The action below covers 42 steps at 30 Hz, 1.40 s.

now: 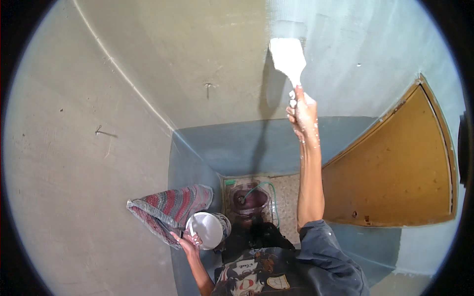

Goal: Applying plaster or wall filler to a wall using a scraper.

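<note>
My right hand [304, 117], flecked with white paint, is wrapped round the handle of a wide flat paintbrush [288, 53]. The brush is coated white and its bristle end lies against the wall ahead, at the boundary between a beige-brown area and a paler bluish-white coated area. Low on the left, my left hand [189, 242] holds a white bucket [206, 231] at its near-left side. A short white stick-like piece shows at the bucket's rim by my fingers; what it belongs to I cannot tell. White material coats the bucket's inside.
A striped red-grey cloth [173, 207] hangs by the left wall, beside the bucket. Below lies a dark red squat toilet [253, 200] with a green hose [274, 193]. A brown door [395, 167] stands at right. Hooks [208, 85] stick out of the walls.
</note>
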Motion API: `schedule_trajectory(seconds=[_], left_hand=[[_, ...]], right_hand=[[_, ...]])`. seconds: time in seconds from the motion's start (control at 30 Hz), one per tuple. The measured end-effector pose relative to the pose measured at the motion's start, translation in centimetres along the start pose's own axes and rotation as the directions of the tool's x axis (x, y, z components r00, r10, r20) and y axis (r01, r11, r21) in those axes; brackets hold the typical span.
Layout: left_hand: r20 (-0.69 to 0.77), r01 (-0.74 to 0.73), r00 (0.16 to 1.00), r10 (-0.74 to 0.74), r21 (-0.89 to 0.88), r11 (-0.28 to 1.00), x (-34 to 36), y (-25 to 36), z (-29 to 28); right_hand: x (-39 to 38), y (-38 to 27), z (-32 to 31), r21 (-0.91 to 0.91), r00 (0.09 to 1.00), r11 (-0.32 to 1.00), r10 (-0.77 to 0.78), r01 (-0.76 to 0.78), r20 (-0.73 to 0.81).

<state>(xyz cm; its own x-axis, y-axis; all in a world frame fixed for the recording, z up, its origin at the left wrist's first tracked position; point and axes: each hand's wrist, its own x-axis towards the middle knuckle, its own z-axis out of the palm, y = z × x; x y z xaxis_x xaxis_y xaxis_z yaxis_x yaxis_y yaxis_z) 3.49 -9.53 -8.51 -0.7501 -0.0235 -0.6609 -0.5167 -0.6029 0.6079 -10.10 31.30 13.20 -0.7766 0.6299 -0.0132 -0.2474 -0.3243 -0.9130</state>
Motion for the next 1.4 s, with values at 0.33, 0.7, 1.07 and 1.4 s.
schedule_trajectory(seconds=[0.33,0.7,1.07,1.4], left_hand=[[-0.005,0.001,1.000,-0.001,-0.007,1.000,-0.3,-0.1,-0.3],[-0.014,0.004,1.000,-0.004,0.025,1.000,0.2,0.0,0.2],[0.032,0.008,0.999,-0.009,0.035,0.999,-0.3,0.0,-0.3],[-0.023,0.000,1.000,0.000,0.007,1.000,0.2,0.1,-0.5]], right_hand=[[3.9,2.6,-2.1,0.039,0.989,0.999,0.018,-0.024,0.148],[1.4,20.1,-10.0,-0.053,0.926,0.935,0.339,-0.352,-0.166],[0.4,20.9,-10.5,-0.003,0.870,0.902,0.416,-0.432,-0.265],[1.9,11.8,-5.0,-0.139,0.908,0.907,0.365,-0.397,-0.206]])
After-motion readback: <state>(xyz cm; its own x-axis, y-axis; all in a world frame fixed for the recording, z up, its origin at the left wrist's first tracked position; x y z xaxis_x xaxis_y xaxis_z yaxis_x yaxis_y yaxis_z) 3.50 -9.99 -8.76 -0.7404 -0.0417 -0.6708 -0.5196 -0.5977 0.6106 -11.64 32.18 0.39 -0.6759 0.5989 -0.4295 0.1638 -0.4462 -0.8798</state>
